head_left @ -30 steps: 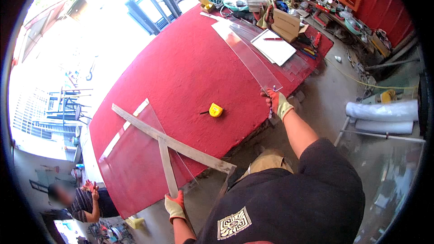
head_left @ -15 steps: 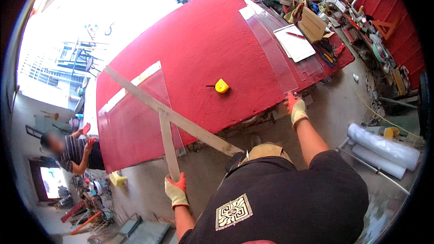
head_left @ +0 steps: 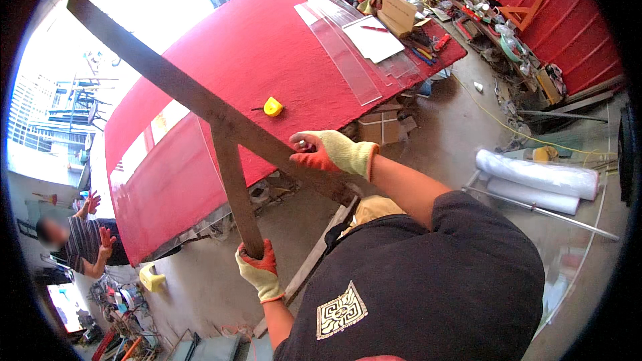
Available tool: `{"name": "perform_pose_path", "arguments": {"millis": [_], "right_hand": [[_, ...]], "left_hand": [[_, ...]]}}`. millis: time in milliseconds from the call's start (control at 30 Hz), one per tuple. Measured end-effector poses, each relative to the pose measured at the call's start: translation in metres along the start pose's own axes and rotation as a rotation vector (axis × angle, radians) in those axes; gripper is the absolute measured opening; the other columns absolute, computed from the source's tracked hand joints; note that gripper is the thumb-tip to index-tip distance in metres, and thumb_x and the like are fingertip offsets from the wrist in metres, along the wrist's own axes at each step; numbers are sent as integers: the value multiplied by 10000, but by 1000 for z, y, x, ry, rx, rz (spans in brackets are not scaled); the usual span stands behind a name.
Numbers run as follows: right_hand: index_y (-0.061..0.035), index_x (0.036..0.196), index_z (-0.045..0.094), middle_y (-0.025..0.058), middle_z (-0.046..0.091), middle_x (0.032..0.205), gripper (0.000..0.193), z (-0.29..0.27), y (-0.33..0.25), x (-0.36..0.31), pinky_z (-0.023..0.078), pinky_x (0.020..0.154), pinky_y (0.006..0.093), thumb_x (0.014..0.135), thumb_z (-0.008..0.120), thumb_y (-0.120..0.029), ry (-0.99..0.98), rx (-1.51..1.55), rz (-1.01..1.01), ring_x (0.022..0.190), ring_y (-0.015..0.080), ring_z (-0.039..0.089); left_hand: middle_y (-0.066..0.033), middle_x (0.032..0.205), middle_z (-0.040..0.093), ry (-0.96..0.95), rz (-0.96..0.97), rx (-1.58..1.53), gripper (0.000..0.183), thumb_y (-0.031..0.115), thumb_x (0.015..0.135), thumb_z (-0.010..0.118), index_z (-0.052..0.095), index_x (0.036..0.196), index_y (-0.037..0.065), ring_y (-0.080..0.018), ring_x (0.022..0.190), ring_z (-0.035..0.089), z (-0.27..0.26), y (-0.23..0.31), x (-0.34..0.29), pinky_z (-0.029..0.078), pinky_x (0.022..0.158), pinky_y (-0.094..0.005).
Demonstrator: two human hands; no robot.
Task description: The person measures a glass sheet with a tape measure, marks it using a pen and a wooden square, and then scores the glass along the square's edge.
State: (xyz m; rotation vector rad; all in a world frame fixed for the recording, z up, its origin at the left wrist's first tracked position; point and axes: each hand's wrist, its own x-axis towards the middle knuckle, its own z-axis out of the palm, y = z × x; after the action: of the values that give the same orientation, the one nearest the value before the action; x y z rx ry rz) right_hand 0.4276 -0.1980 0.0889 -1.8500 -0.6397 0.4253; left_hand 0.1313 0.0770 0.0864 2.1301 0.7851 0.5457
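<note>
My left hand [head_left: 259, 271], in a cream glove with a red palm, is closed round the lower end of the short bar of a large wooden T-square [head_left: 231, 180]. Lifted off the red-covered table [head_left: 221, 60], the T-square slants across it, its long bar running from far left toward my waist. Against that long bar, my gloved right hand [head_left: 334, 152] is closed round a small metal-ended tool [head_left: 302, 144], mostly hidden in the fingers. Beneath the short bar, a clear sheet [head_left: 167, 167] with white strips lies at the table's left end. A yellow tape measure [head_left: 272, 107] sits mid-table.
Narrow clear strips [head_left: 341, 60], a white pad [head_left: 374, 39] with a red pen and an open cardboard box [head_left: 398, 12] occupy the table's right end. At far left stands another person [head_left: 83, 244] with raised gloved hands. Plastic-wrapped rolls [head_left: 535, 174] lie at right.
The T-square has been raised off the clear sheet by my left hand. My right hand has moved left from the table's right edge to the long bar. The view has shifted right.
</note>
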Motion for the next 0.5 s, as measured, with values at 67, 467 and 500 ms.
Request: {"name": "perform_pose_path", "arguments": {"millis": [67,467,500], "right_hand": [[3,1446,671,73,772,1180,471,0,-35,-7,577,885,272,1092,785,-287,-6,48,73,1043,128,706],[-75,1077,743,211,730,873,405,-81,1,-97,561,744,442,1041,765,-477,121,-32,135,802,395,713],[-66,1066,738,202,751,895,397,-85,22,-107,566,739,442,1029,775,-460,133,-72,59,810,390,730]], "left_hand": [[-81,1081,751,48,173,77,606,304,862,998,679,1288,13,-212,948,731,5,-12,-5,599,898,-354],[-139,1429,689,-416,89,-167,553,379,1130,686,593,1522,0,-228,1273,663,89,84,-15,507,1116,-389],[-147,1472,672,-389,103,-238,574,401,1165,631,565,1570,-1,-214,1313,639,108,103,-13,485,1150,-393]]}}
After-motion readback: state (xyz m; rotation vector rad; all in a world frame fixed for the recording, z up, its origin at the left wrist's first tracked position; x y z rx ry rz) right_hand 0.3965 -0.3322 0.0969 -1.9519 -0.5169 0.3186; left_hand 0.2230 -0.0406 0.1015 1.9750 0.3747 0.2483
